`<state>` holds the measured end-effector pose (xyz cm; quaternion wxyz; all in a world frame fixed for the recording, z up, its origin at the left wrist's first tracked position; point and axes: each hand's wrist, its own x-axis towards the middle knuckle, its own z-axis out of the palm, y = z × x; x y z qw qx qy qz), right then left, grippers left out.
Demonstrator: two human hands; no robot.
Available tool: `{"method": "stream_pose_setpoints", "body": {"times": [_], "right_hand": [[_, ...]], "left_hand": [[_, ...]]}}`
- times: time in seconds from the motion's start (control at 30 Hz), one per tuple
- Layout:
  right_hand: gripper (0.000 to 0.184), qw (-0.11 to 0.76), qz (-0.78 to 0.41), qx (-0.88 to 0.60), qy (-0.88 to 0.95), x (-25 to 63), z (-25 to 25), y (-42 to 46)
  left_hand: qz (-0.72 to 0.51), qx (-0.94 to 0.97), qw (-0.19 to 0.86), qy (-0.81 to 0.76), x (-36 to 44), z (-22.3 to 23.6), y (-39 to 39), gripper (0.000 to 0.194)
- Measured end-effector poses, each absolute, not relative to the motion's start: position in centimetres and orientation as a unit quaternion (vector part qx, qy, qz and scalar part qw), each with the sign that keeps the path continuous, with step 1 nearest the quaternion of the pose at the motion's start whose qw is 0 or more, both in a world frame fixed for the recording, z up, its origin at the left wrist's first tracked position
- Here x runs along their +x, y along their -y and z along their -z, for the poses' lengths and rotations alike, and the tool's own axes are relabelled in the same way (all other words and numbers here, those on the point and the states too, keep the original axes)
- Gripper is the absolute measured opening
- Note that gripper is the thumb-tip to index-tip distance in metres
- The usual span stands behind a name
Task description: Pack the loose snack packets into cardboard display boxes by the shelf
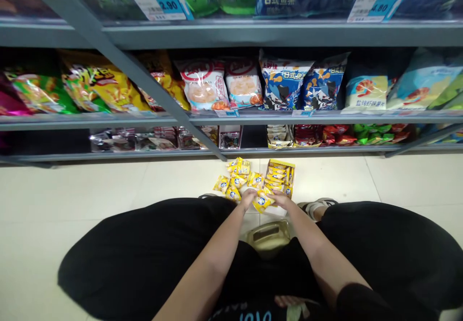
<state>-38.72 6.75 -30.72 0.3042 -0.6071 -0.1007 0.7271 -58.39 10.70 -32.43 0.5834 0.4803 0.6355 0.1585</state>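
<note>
I sit low on a pale tiled floor in front of store shelves. Several small yellow snack packets (pixel 237 180) lie loose on the floor between my knees. A yellow open carton (pixel 279 174) beside them holds more of the same packets in a row. My left hand (pixel 248 197) and my right hand (pixel 280 198) are both closed on one yellow packet (pixel 262 202), held just above the floor in front of the carton. The fingertips are partly hidden by the packet.
A grey metal shelf unit (pixel 231 117) runs across the view, stocked with snack bags and small packets. A slanted grey upright (pixel 152 87) crosses its left half. A tan stool (pixel 268 236) is under me. My black-clad knees flank the packets; a sandal (pixel 318 207) shows at right.
</note>
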Motion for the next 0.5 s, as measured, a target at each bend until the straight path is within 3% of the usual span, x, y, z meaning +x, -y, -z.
{"method": "stream_pose_setpoints", "body": {"times": [0.27,0.5], "right_hand": [[0.015,0.323,-0.711,-0.611,0.129,-37.5,30.8,-6.5],[0.022,0.318,-0.715,-0.602,0.161,-36.7,30.7,-6.3]], "left_hand": [[-0.228,0.349,0.649,-0.637,-58.5,32.2,-11.4,0.038],[-0.225,0.376,0.68,-0.588,-58.3,32.1,-10.8,0.055]]}}
